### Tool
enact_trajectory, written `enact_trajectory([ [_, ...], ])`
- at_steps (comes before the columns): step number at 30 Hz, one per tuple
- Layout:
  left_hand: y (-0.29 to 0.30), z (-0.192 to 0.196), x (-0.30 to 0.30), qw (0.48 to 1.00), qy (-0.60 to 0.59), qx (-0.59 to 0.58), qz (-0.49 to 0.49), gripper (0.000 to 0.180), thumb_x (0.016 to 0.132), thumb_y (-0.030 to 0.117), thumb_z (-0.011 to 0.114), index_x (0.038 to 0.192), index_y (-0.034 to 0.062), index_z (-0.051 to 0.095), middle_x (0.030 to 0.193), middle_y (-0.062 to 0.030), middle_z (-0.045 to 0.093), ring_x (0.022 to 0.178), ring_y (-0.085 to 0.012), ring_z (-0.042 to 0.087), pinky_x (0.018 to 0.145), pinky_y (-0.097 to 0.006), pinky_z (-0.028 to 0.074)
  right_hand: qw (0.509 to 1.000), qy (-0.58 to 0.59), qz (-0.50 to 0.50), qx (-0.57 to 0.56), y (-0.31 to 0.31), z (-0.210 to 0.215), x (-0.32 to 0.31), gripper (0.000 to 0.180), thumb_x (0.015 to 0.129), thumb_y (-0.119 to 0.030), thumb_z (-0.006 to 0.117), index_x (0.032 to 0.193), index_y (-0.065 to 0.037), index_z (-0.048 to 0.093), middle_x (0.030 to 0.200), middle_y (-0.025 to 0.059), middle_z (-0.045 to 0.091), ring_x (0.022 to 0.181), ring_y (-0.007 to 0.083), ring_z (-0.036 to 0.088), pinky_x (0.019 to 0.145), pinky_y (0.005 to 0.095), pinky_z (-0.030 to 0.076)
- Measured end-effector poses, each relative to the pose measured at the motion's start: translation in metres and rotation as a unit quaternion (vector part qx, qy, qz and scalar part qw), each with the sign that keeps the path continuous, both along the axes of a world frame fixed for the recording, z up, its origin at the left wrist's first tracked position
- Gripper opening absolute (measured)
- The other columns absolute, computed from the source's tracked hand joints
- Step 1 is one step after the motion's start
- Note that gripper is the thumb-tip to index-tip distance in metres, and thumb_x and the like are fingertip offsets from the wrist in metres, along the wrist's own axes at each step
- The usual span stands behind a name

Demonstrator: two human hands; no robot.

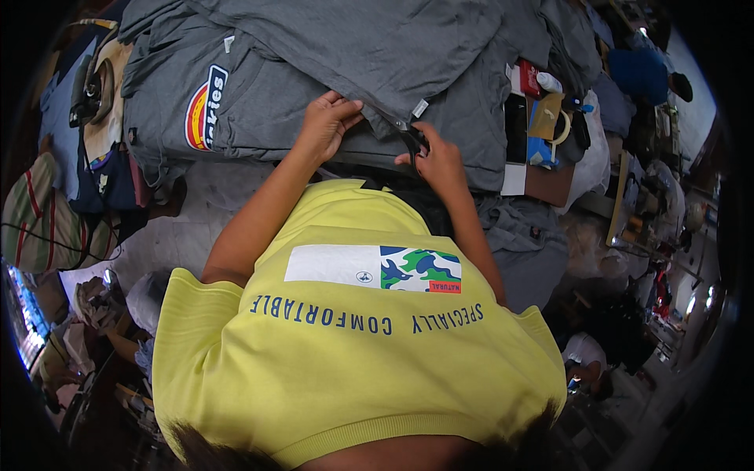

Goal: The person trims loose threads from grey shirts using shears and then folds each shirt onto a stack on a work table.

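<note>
Grey T-shirts (267, 102) lie heaped in front of me, one with a red, yellow and blue chest print (206, 110). My left hand (323, 128) pinches the edge of the top grey T-shirt (377, 47) between thumb and fingers. To its right, my right hand (440, 162) grips small dark-handled scissors (413, 141) by the finger loops. Their tips are at the T-shirt's edge, just below a small white label (420, 107). Whether the blades are cutting a thread or the cloth is too small to tell.
An open box (514, 179) at the right of the heap holds a red pack (528, 78), a roll of tape (561, 128) and other small items. Folded clothes and a striped cloth (35, 212) are at the left. Another person (585, 357) is at the lower right.
</note>
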State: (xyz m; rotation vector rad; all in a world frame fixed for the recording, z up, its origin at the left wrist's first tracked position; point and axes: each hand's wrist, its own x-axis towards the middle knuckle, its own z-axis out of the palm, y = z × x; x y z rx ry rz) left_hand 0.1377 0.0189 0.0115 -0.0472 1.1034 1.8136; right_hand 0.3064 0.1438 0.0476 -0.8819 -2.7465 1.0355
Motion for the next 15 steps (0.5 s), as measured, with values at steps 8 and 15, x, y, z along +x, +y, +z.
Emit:
enact_trajectory([
  [8, -0.001, 0.0, -0.001, 1.0, 0.018, 0.009, -0.015, 0.023, 0.079, 0.0, 0.057, 0.101, 0.0001, 0.052, 0.094, -0.0064, 0.06, 0.087, -0.0137, 0.057, 0.079, -0.026, 0.048, 1.0, -0.024, 0.011, -0.013, 0.0, 0.008, -0.017, 0.048, 0.061, -0.023, 0.076, 0.1, -0.008, 0.053, 0.061, 0.0098, 0.057, 0.058, 0.023, 0.059, 0.053, 0.0346, 0.043],
  [15, 0.0, 0.003, -0.011, 0.999, -0.011, 0.027, 0.028, 0.02, 0.079, 0.0, 0.057, 0.098, 0.0013, 0.053, 0.092, -0.0059, 0.06, 0.084, -0.0131, 0.058, 0.077, -0.025, 0.048, 0.997, -0.032, -0.019, -0.062, -0.003, 0.006, -0.006, 0.048, 0.061, -0.02, 0.076, 0.101, -0.006, 0.052, 0.064, 0.0122, 0.058, 0.058, 0.0258, 0.06, 0.051, 0.0326, 0.043],
])
